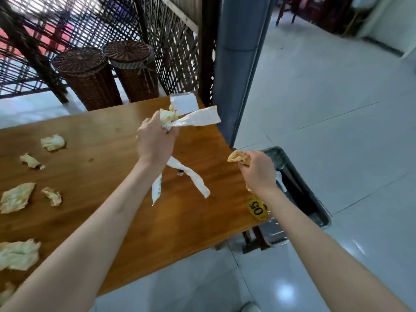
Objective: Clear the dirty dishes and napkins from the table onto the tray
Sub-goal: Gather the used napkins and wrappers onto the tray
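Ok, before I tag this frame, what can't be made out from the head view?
- Tray contents: mostly hidden by the right hand and forearm and by the table edge.
- Napkins at the left edge: cut off by the frame, so the count is unsure.
- Print on the white wrappers in the left hand: too small to read.

We see crumpled stained napkins (53,142) scattered along the worktop's (101,176) left edge; the grey tray (315,199) sits beyond its right edge.

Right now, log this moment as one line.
left hand: grips napkins and wrappers | right hand: grips napkin over tray | table: napkins remain
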`<state>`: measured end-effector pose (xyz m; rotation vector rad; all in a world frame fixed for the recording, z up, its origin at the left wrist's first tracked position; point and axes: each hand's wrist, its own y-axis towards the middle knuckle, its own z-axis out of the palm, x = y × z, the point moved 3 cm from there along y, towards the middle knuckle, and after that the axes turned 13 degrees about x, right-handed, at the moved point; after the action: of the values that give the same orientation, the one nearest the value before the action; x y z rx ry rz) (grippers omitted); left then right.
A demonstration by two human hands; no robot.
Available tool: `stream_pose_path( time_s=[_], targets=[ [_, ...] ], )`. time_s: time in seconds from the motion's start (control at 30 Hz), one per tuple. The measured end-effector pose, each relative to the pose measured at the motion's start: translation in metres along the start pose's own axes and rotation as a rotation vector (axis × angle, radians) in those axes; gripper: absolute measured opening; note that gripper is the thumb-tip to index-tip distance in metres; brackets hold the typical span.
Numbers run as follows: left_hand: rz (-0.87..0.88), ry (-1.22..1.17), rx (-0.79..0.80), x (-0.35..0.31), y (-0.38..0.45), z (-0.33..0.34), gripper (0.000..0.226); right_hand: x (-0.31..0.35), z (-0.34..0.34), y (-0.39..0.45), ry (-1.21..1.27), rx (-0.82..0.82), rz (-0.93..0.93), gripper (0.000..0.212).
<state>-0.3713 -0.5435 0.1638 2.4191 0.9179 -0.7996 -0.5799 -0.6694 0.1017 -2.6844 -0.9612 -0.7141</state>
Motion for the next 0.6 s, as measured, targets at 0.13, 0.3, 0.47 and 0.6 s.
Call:
stream_pose_path(
  time_s=[0.13, 0.3, 0.47, 0.6],
  targets=[
    [-0.023, -0.003, -0.029, -0.054, 0.008, 0.034, 0.028, -0.046, -0.037, 0.012, 0.013, 0.04, 0.0, 0.009],
    [-0.006, -0.051, -0.065, -0.126, 0.018, 0.089, 0.025, -0.106, -0.076, 0.027, -0.026, 0.053, -0.026, 0.007],
    [0.03, -0.109, 0.001, -0.177, 0.03, 0.157, 0.026, -0.159, -0.092, 0.042, -0.037, 0.054, -0.006, 0.01],
    [0.037, -0.106, 0.041, -0.201, 0.039, 0.206, 0.035, -0.196, -0.099, 0.05, -0.053, 0.059, 0.034, 0.009]
  ],
)
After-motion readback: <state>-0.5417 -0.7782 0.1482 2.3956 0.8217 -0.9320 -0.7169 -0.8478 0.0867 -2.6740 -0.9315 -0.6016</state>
